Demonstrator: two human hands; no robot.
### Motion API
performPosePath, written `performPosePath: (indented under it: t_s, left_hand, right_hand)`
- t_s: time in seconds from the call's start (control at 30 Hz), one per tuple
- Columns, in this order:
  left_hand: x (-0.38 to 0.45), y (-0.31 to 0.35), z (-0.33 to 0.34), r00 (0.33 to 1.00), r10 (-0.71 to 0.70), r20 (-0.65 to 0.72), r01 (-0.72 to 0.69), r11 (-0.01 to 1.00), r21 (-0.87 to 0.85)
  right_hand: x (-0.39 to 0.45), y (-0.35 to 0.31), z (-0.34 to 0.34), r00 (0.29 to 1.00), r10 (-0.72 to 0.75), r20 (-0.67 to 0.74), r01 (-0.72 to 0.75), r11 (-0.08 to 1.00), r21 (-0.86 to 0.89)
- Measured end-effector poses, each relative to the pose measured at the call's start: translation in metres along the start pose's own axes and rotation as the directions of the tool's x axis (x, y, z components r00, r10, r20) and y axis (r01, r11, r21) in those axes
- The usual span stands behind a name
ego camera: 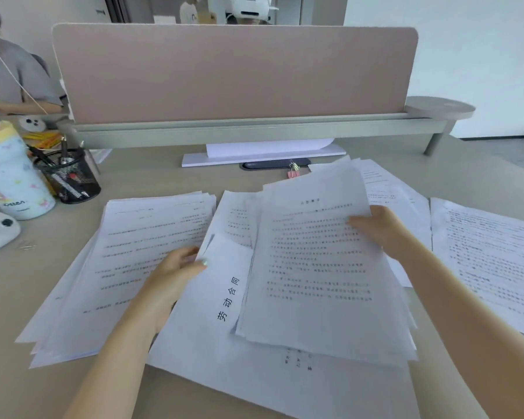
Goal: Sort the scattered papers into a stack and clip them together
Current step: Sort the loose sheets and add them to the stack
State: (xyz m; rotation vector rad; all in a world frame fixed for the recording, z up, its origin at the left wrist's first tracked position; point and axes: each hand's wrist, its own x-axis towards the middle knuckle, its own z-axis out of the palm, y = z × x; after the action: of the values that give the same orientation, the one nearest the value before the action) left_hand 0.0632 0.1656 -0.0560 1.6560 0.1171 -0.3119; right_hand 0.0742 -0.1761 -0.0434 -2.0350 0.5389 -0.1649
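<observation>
Left hand (176,273): forearm bare, reaching forward, palm down, fingers curled, thumb pinched on top. Right hand (378,229): forearm bare, angled in from lower right, fingers closed, thumb pointing left.

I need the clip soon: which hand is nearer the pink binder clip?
Right. The right hand grips the sheaf of papers just below and right of the pink binder clip; the left hand sits lower and further left, at the cover sheet.
</observation>
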Motion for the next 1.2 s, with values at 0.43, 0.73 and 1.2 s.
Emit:
performPosePath:
  t_s: [0.43, 0.73, 1.2]
  left_hand:
    - [0.012, 0.035, -0.014, 0.984, 0.175, 0.034, -0.177, 0.941, 0.288]
    - [0.023, 0.078, -0.022, 0.965, 0.174, 0.195, -0.212, 0.957, 0.198]
    - [0.051, 0.056, -0.067, 0.992, -0.089, 0.09, 0.067, 0.973, 0.223]
  right_hand:
    - [0.014, -0.014, -0.016, 0.677, -0.2, 0.709, 0.028, 0.969, 0.246]
    - [0.019, -0.014, -0.006, 0.607, -0.252, 0.753, -0.053, 0.933, 0.356]
    - [0.039, -0.017, 0.029, 0.766, -0.128, 0.63, 0.142, 0.989, 0.029]
